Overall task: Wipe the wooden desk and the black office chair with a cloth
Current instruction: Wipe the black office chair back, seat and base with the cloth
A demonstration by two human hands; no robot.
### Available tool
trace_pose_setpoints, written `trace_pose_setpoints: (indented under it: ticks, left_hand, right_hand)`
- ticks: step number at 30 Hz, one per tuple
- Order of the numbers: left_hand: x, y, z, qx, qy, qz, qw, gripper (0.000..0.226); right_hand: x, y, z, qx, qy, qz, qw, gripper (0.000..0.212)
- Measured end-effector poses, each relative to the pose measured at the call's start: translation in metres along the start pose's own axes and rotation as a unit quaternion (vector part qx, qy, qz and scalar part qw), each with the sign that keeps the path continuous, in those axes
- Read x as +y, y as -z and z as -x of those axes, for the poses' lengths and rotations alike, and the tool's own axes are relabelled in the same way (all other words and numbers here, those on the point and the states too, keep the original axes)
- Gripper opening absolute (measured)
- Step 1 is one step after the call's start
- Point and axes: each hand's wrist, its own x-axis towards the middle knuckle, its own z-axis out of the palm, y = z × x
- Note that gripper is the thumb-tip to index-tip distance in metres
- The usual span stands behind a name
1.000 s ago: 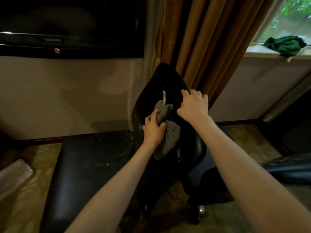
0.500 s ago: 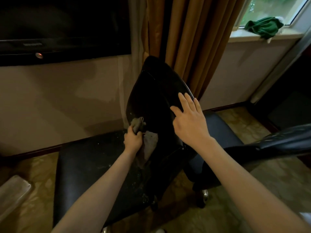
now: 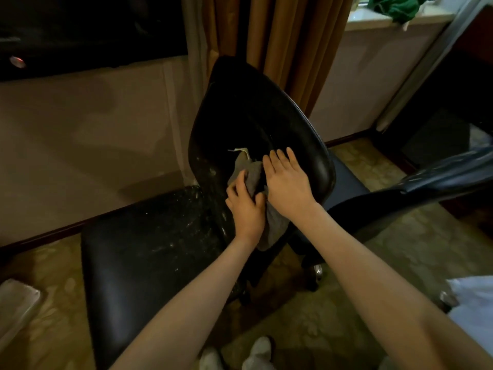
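Note:
The black office chair point(image 3: 256, 113) stands in the middle with its backrest turned toward me, its leather worn and flecked. A grey cloth point(image 3: 253, 172) lies bunched against the lower backrest. My left hand point(image 3: 246, 206) grips the cloth and presses it on the leather. My right hand point(image 3: 286, 180) rests flat on the backrest just right of the cloth, fingers straight. The cloth's lower end point(image 3: 274, 228) hangs down between my wrists. No wooden desk is in sight.
A black padded seat point(image 3: 149, 252) with white specks sits low at the left. Another dark chair part point(image 3: 437, 177) juts in from the right. Brown curtains point(image 3: 282, 36) hang behind; a green cloth point(image 3: 394, 6) lies on the windowsill. My feet point(image 3: 237, 356) show at the bottom.
My left hand has carried the cloth from the backrest's left edge toward its middle. My right hand has slid down next to the cloth and lies flat. The view has tilted downward.

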Motion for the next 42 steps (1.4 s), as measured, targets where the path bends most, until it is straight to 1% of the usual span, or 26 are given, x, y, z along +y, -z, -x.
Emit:
trace_pose_setpoints:
  ticks: [2, 6, 9, 12, 15, 17, 19, 21, 22, 24, 25, 26, 27, 30, 32, 34, 35, 38, 42]
  left_hand:
    - [-0.012, 0.001, -0.001, 0.002, 0.020, 0.004, 1.000, 0.059]
    - [-0.040, 0.001, -0.008, 0.008, 0.092, -0.017, 0.996, 0.056]
    - [-0.056, 0.005, -0.021, -0.013, 0.125, -0.046, 0.991, 0.056]
    - [-0.074, 0.020, -0.035, -0.054, 0.190, -0.075, 0.977, 0.054]
    - [-0.082, 0.038, -0.033, -0.047, 0.237, -0.080, 0.967, 0.050]
    - [-0.080, 0.047, -0.032, -0.021, 0.244, -0.053, 0.968, 0.050]
    - [-0.071, 0.053, -0.038, 0.023, 0.237, -0.011, 0.971, 0.051]
    - [-0.057, 0.057, -0.050, 0.050, 0.207, 0.041, 0.976, 0.052]
    - [-0.048, 0.058, -0.058, 0.047, 0.189, 0.071, 0.978, 0.052]
    - [-0.031, 0.059, -0.076, 0.016, 0.157, 0.131, 0.979, 0.052]
    - [-0.025, 0.057, -0.085, 0.000, 0.149, 0.152, 0.977, 0.052]
    - [-0.020, 0.055, -0.094, -0.010, 0.148, 0.162, 0.976, 0.053]
    - [-0.019, 0.052, -0.101, -0.013, 0.153, 0.165, 0.974, 0.054]
    - [-0.029, 0.043, -0.111, -0.033, 0.174, 0.180, 0.968, 0.052]
    - [-0.042, 0.039, -0.117, -0.050, 0.171, 0.183, 0.967, 0.039]
    - [-0.056, 0.036, -0.129, -0.060, 0.156, 0.141, 0.976, 0.025]
    - [-0.064, 0.034, -0.134, -0.057, 0.146, 0.113, 0.981, 0.022]
    - [-0.088, 0.025, -0.139, -0.039, 0.141, 0.056, 0.988, 0.020]
    - [-0.122, 0.021, -0.134, -0.018, 0.180, 0.047, 0.982, 0.019]
  right_hand:
    - [-0.001, -0.006, 0.003, -0.003, 0.008, -0.004, 1.000, 0.060]
    - [-0.005, -0.017, 0.010, -0.007, 0.013, 0.012, 1.000, 0.067]
    - [-0.010, -0.030, 0.014, 0.058, 0.012, -0.032, 0.998, 0.065]
    - [-0.020, -0.041, 0.021, 0.050, 0.029, -0.052, 0.997, 0.062]
    - [-0.030, -0.044, 0.024, 0.026, 0.040, -0.042, 0.998, 0.060]
    - [-0.038, -0.036, 0.022, -0.003, 0.055, -0.054, 0.997, 0.061]
    - [-0.047, -0.036, 0.017, -0.004, 0.078, -0.061, 0.995, 0.061]
    - [-0.058, -0.036, 0.016, 0.002, 0.052, -0.102, 0.993, 0.068]
    - [-0.063, -0.034, 0.013, 0.004, 0.035, -0.130, 0.991, 0.072]
    - [-0.067, -0.029, 0.008, 0.029, 0.008, -0.201, 0.979, 0.076]
    - [-0.066, -0.027, 0.003, 0.044, 0.012, -0.218, 0.975, 0.077]
    - [-0.065, -0.026, -0.003, 0.028, 0.015, -0.222, 0.975, 0.078]
    - [-0.064, -0.029, -0.011, 0.013, 0.017, -0.200, 0.979, 0.080]
    - [-0.062, -0.041, -0.027, -0.025, 0.023, -0.090, 0.995, 0.087]
    - [-0.061, -0.056, -0.033, -0.050, 0.038, -0.032, 0.998, 0.078]
    - [-0.063, -0.073, -0.038, -0.056, 0.041, -0.008, 0.998, 0.067]
    - [-0.065, -0.081, -0.039, -0.059, 0.044, 0.002, 0.997, 0.064]
    - [-0.077, -0.104, -0.042, -0.066, 0.064, 0.038, 0.995, 0.062]
    - [-0.095, -0.133, -0.046, -0.108, 0.088, 0.070, 0.988, 0.063]
